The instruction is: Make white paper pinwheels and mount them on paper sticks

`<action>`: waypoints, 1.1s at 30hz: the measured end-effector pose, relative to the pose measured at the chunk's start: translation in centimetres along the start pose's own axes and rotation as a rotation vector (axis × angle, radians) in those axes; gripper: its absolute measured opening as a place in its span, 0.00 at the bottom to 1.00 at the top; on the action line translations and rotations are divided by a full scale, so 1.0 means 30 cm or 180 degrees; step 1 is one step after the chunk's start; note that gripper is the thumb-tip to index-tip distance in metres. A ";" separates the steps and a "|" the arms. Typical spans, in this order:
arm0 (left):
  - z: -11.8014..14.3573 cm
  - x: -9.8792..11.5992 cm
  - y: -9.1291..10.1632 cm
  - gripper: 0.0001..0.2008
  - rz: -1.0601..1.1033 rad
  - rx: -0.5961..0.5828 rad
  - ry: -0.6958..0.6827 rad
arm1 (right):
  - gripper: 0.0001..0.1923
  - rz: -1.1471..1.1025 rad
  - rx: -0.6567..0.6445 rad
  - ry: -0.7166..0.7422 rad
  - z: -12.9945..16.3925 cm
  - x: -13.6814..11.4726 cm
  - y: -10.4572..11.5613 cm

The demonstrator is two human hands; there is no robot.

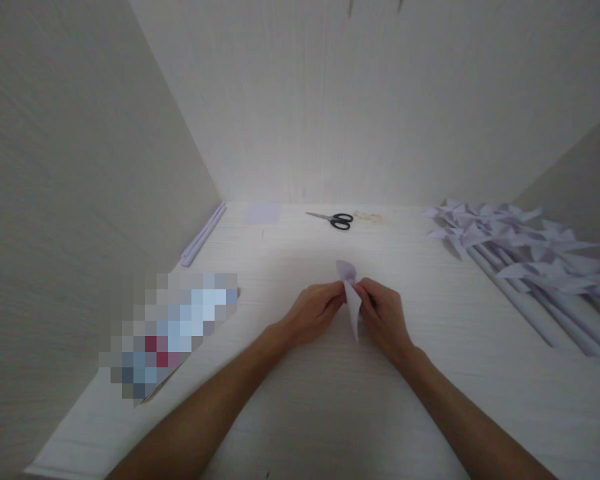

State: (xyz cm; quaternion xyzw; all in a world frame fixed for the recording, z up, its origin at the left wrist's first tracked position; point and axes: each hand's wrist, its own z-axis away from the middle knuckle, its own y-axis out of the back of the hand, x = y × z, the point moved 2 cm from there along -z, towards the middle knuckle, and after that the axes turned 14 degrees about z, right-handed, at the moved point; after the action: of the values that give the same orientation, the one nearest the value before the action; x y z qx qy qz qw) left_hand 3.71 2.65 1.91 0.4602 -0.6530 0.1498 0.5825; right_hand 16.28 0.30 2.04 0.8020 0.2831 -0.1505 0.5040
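Mid-fold, my left hand (314, 308) and right hand (380, 313) both pinch the small pale paper piece (351, 300) just above the table (300, 400) centre; next I'd judge a careful crease, fingertips steady

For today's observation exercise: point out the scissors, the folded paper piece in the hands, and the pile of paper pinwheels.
scissors (341, 221): head view, on the black handles.
folded paper piece (353, 310): head view, on its lower flap between both hands.
pile of paper pinwheels (510, 237): head view, on a pinwheel blade.
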 end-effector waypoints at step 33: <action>-0.014 -0.064 0.012 0.10 0.1595 -0.0096 0.0895 | 0.06 -0.0422 0.0050 0.0018 -0.004 0.000 0.007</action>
State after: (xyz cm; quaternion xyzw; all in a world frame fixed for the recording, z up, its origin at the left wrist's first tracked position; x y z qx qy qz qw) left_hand 3.50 3.95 0.43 0.2505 -0.6614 0.3418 0.6189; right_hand 16.42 0.35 2.24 0.7858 0.3359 -0.1835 0.4857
